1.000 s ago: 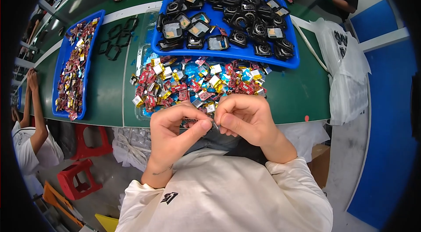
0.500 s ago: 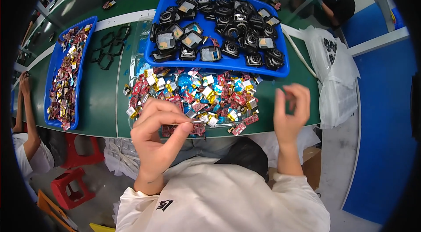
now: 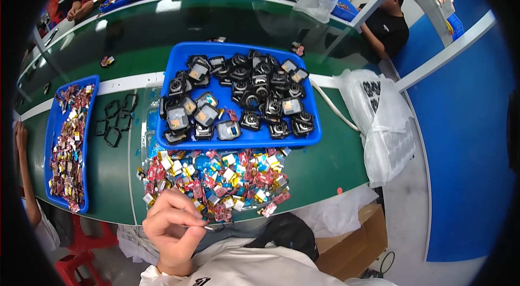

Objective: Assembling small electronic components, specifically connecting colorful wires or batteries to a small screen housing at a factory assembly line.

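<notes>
A narrow blue tray (image 3: pixel 89 134) of small boards (image 3: pixel 69 134) sat left of the left hand (image 3: pixel 172 227). That hand pinched a thin dark piece (image 3: pixel 215 228) between thumb and forefinger; I judged a light grip at one end best. Beyond it lay a heap of boards and batteries (image 3: pixel 216 184), then a wide blue tray (image 3: pixel 244 142) of black cases (image 3: pixel 252 99). My feed missed the right hand; I couldn't tell its grip.
</notes>
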Tool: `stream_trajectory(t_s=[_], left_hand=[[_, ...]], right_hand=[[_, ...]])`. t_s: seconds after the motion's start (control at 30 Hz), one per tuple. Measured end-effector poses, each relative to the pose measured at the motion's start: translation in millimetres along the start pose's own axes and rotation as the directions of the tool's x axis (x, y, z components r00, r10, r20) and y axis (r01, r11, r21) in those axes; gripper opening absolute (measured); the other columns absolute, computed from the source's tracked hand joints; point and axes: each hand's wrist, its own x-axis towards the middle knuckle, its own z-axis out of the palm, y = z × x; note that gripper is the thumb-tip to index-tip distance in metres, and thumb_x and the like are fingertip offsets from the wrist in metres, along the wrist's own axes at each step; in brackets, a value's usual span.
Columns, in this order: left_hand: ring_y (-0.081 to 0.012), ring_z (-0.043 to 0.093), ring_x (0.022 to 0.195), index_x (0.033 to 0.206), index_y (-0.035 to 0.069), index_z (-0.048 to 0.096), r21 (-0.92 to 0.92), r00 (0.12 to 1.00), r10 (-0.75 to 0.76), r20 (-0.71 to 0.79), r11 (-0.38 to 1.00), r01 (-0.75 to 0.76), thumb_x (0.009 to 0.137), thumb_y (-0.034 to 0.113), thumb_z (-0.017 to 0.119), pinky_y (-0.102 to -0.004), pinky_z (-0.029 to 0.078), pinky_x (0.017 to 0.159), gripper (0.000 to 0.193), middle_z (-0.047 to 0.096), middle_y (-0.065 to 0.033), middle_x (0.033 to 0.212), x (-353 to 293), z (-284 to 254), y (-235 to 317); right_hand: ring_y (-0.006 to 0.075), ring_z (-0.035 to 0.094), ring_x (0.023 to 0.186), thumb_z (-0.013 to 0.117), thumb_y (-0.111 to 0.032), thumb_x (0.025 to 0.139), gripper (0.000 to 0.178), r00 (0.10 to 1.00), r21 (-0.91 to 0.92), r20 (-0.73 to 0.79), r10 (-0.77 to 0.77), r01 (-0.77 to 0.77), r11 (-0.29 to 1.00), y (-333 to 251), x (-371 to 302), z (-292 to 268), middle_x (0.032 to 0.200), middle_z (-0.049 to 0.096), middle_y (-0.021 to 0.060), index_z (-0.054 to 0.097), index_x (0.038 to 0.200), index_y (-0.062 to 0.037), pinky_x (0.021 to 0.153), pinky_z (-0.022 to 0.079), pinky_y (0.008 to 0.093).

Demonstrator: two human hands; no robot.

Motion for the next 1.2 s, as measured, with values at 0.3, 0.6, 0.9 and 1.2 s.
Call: stream_trajectory(t_s=[0.3, 0.6, 0.9, 1.2], left_hand=[[-0.0152, 0.054, 0.066, 0.073, 0.002, 0.065, 0.003, 1.0, -0.02, 0.007, 1.0, 0.02, 0.072, 0.009, 0.073, -0.0254, 0.04, 0.058, 0.011, 0.059, -0.0085, 0.075, -2, -14, 4], [-0.0157, 0.056, 0.07, 0.074, 0.001, 0.065, 0.009, 0.998, -0.058, 0.014, 0.998, 0.058, 0.071, 0.003, 0.072, -0.026, 0.043, 0.062, 0.008, 0.06, -0.0091, 0.077, -1, -16, 2], [-0.0155, 0.056, 0.07, 0.075, 0.0, 0.066, 0.016, 0.996, -0.049, 0.078, 0.999, 0.048, 0.071, 0.001, 0.072, -0.0256, 0.043, 0.06, 0.007, 0.061, -0.0103, 0.078, 2, -15, 3], [-0.0155, 0.057, 0.071, 0.077, -0.001, 0.067, 0.015, 0.983, -0.088, 0.159, 0.996, 0.087, 0.071, -0.003, 0.071, -0.0262, 0.045, 0.063, 0.007, 0.062, -0.0106, 0.08, 5, -9, 6]], right_hand=[[0.0237, 0.062, 0.06, 0.057, -0.016, 0.086, 0.018, 0.985, 0.028, 0.139, -0.106, 0.103, 0.994, -24, 46, 21, 0.073, 0.063, 0.0136, 0.061, 0.088, 0.0007, 0.056, 0.048, 0.0325], [0.0231, 0.062, 0.06, 0.057, -0.018, 0.085, 0.019, 0.937, 0.035, 0.291, -0.193, 0.191, 0.981, -45, 79, 32, 0.073, 0.063, 0.0131, 0.062, 0.089, 0.0008, 0.056, 0.048, 0.0322], [0.0224, 0.061, 0.06, 0.057, -0.019, 0.085, 0.021, 0.866, 0.038, 0.438, -0.242, 0.252, 0.967, -59, 93, 35, 0.072, 0.063, 0.0125, 0.062, 0.089, 0.0009, 0.056, 0.048, 0.0319], [0.0218, 0.061, 0.06, 0.058, -0.021, 0.085, 0.023, 0.759, 0.046, 0.575, -0.306, 0.343, 0.938, -74, 118, 34, 0.072, 0.063, 0.012, 0.062, 0.089, 0.0009, 0.056, 0.048, 0.0316]])
